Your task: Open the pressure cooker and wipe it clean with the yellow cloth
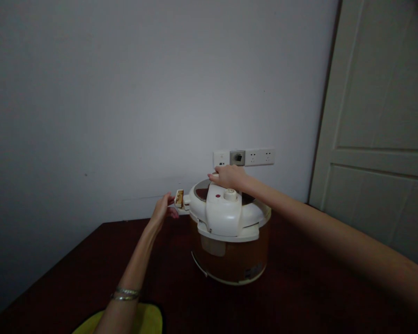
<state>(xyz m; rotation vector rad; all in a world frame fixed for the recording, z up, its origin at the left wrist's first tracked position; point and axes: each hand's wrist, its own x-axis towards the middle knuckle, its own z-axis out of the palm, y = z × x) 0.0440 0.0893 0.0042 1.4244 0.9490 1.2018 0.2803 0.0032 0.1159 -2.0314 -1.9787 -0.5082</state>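
An electric pressure cooker (233, 255) with a brown body stands on the dark table. Its white lid (226, 215) carries a round pressure valve (230, 195) and a small red indicator. My right hand (230, 176) reaches over from the right, its fingers closed round the lid's top handle, which they mostly hide. At the cooker's left side juts a small white piece (179, 198) with a stained yellow-brown face. My left hand (163, 208) is at that piece, fingers curled about its outer edge; part of the grip is hidden. Two bracelets circle the left wrist.
Behind the cooker, a row of wall sockets (252, 157) runs along the pale wall. A panelled door (383, 116) rises at the right. Under my left forearm lies a yellow cloth-like item (149, 320) with a dark edge, on the dark red-brown table (174, 287).
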